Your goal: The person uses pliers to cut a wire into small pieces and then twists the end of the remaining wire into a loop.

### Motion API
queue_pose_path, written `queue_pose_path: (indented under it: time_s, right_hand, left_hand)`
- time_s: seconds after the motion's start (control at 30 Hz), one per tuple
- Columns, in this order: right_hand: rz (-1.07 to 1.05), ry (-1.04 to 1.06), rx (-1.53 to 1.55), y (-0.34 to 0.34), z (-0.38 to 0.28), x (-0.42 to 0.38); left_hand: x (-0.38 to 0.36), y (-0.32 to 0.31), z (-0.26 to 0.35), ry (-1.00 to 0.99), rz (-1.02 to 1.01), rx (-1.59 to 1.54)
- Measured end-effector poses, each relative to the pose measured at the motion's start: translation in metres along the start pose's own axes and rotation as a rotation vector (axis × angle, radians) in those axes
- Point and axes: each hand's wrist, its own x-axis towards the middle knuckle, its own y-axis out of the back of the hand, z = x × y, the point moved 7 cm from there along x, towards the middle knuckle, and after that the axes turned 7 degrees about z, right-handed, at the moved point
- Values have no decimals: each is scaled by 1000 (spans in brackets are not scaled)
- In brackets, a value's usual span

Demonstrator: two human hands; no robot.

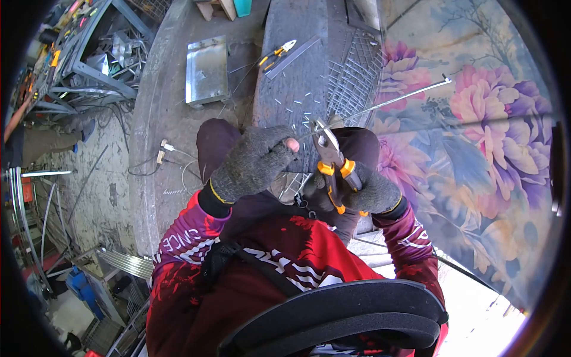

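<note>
My right hand (379,189), in a dark grey knit glove, is wrapped around the black-and-orange handles of a pair of pliers (328,144). The pliers point up and away, with their metal jaws around a thin wire. My left hand (253,160), gloved the same way with a bare thumb tip showing, pinches that thin wire (304,135) just left of the jaws. To the right of the jaws, a thin metal rod (404,96) slants up and ends in a small bent tip. Several short cut wire pieces (297,102) lie on the wooden plank (291,71) beyond my hands.
A second pair of pliers (277,53) lies beside a flat metal strip (292,57) on the plank. Left of it sits a shiny sheet-metal box (207,70). Wire mesh (355,74) and a flower-printed panel (476,137) are on the right. A metal rack (104,77) stands far left, near another person's leg (50,146).
</note>
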Motion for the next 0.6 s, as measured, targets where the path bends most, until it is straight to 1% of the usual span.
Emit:
queue_pose_path:
  time_s: [0.07, 0.1, 0.17, 0.3, 0.37, 0.4, 0.47, 0.5, 0.57, 0.6]
  right_hand:
    - [-36, -27, 35, 0, 14, 0]
    - [-38, -25, 34, -2, 13, -1]
    - [105, -69, -5, 0, 12, -3]
    - [118, -64, -26, -16, 6, -2]
    - [202, 19, -172, -15, -1, -3]
    - [204, 19, -172, -14, 0, -1]
    - [365, 251, -528, -6, -14, -1]
    - [367, 253, -530, -8, -15, 1]
    - [471, 426, -628, -9, -29, -2]
    - [476, 421, -629, -12, -28, -4]
  left_hand:
    - [2, -3, 1, 33, -69, 78]
    - [2, -3, 0, 32, -68, 79]
    - [2, -2, 3, -58, -41, 87]
    - [7, -4, 4, -22, -53, 125]
    - [1, -11, -1, 55, -203, 168]
    - [0, -12, -4, 53, -204, 167]
    - [-4, -14, 12, -355, -103, 349]
    - [-3, -14, 13, -358, -101, 348]
    - [5, -14, -2, -77, -117, 123]
    - [4, -17, -4, -78, -120, 117]
